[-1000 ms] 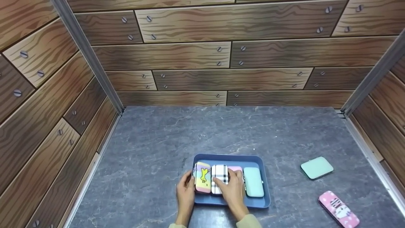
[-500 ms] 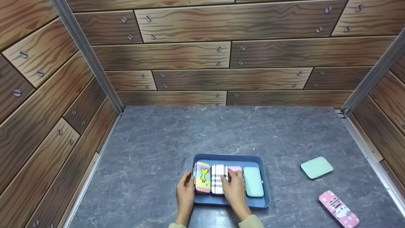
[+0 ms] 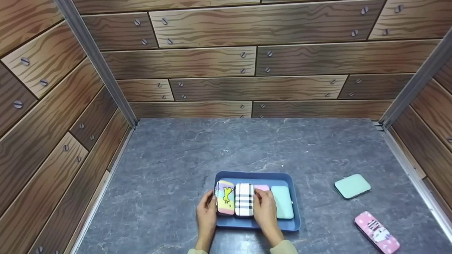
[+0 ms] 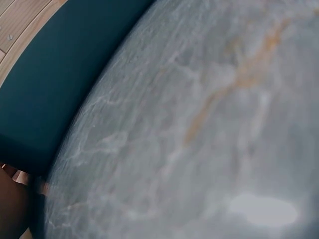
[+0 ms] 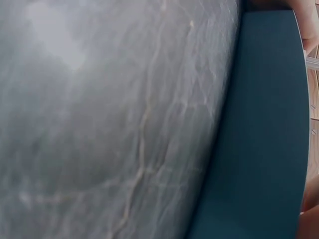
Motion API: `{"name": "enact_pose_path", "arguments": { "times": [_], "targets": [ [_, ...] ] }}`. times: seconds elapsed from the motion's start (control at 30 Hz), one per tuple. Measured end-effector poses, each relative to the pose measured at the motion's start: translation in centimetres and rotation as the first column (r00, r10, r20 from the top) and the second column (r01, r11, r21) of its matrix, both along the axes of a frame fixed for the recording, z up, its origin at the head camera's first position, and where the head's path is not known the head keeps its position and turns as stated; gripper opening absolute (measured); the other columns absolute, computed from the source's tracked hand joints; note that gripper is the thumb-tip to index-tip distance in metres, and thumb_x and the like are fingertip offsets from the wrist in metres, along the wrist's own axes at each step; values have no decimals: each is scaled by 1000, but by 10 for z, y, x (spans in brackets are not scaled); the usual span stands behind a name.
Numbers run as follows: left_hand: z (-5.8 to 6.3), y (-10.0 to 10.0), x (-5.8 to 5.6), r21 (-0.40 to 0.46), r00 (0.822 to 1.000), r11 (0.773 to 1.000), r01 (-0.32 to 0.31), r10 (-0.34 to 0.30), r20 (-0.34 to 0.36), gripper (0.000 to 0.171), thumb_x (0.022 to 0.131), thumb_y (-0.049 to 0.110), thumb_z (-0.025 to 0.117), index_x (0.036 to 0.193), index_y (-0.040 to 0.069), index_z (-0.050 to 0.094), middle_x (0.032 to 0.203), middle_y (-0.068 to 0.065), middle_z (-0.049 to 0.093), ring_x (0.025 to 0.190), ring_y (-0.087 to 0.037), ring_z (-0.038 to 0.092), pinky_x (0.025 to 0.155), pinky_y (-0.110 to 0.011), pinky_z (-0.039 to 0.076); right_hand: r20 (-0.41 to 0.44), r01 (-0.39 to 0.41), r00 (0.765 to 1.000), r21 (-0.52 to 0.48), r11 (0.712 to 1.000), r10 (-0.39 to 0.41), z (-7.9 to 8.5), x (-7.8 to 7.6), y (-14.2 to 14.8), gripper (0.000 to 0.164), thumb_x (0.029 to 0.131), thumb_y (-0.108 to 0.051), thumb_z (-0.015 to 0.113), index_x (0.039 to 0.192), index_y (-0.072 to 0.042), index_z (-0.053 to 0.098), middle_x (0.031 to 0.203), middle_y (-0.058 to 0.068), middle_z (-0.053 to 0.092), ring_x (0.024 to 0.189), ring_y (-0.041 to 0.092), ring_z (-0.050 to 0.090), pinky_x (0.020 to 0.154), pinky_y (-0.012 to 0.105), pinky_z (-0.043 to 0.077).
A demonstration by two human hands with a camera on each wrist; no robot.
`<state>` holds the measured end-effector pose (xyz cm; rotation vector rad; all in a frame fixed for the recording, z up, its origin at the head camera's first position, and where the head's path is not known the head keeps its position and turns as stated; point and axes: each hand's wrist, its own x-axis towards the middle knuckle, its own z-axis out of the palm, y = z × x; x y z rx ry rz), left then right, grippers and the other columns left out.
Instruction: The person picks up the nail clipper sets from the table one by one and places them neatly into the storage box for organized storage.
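In the head view, a blue tray (image 3: 256, 174) holds several small rounded clasp cases in a row. Leftmost is a pastel case with a yellow animal (image 3: 226, 197); beside it lies a black-and-white plaid case (image 3: 244, 199). A pink case (image 3: 261, 187) is partly hidden under the right hand, and a mint case (image 3: 283, 203) is at the right. My left hand (image 3: 206, 211) grips the tray's left rim, its thumb close to the pastel case. My right hand (image 3: 265, 211) has its thumb and fingertips at the plaid case's right edge, over the pink case.
Right of the tray, a second mint case (image 3: 352, 186) and a pink dotted case (image 3: 377, 233) lie on the grey marbled table (image 3: 176, 151). Wood-patterned walls (image 3: 212, 63) enclose the back and sides. Both wrist views mainly show tabletop beside the tray's outer wall (image 5: 254, 124).
My right thumb has slid rightward off the plaid case's top to its right edge, and the right hand has shifted slightly right. My left hand has stayed in place.
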<state>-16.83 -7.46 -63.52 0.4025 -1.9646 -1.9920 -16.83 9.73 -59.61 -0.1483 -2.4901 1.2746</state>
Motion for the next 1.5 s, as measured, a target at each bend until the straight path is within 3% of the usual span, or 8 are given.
{"name": "enact_pose_path", "arguments": {
  "times": [0.27,0.57,0.83,0.97,1.03,1.23,1.5],
  "targets": [
    [0,0,-1,1,1000,1000,2,-2,10,31,92,2,55,122,-5,57,120,-23,59,112,-29,56,97,-31,47,2,29,1000,1,1000,-29,5,-1,13,15,85,-4,64,99,0,69,81,5,55,72,16,53,65,31,47],
    [-2,0,-1,4,1000,1000,0,0,1,30,92,0,54,121,-7,57,120,-24,59,113,-31,56,96,-30,47,-29,60,998,-63,996,-61,10,-1,28,9,79,-5,71,88,-3,71,73,0,58,64,10,50,57,21,44],
    [26,3,8,-3,1000,1000,11,-11,5,31,90,-5,53,120,-14,54,118,-29,58,111,-36,56,94,-32,48,2,94,996,-92,991,-95,17,1,42,10,80,-9,71,90,-4,72,75,2,61,62,9,52,54,20,43],
    [33,3,11,-19,1000,1000,9,-9,13,31,91,-3,53,120,-13,55,118,-28,58,111,-35,56,95,-32,48,23,104,994,-109,989,-103,20,1,48,13,79,-10,73,90,-4,72,76,4,62,60,10,52,53,20,42],
    [28,3,9,-13,1000,1000,6,-6,7,30,91,-3,53,120,-13,55,117,-28,59,111,-34,57,95,-33,48,31,120,993,-105,987,-118,22,1,52,15,77,-10,74,91,-5,72,76,4,62,59,9,51,54,20,42],
    [-2,1,-2,0,1000,1000,-12,12,8,30,91,0,55,120,-7,58,118,-23,60,110,-30,58,95,-31,48,44,181,983,-101,978,-177,24,1,64,16,77,-9,75,92,-4,72,77,5,61,65,14,50,57,23,39],
    [-1,1,-1,-2,999,1000,-7,7,31,31,92,1,55,122,-5,57,122,-24,58,114,-31,55,96,-32,47,60,217,976,-127,968,-211,25,3,77,18,79,-12,73,95,-3,71,81,7,62,62,13,48,53,21,38]
  ]
}}
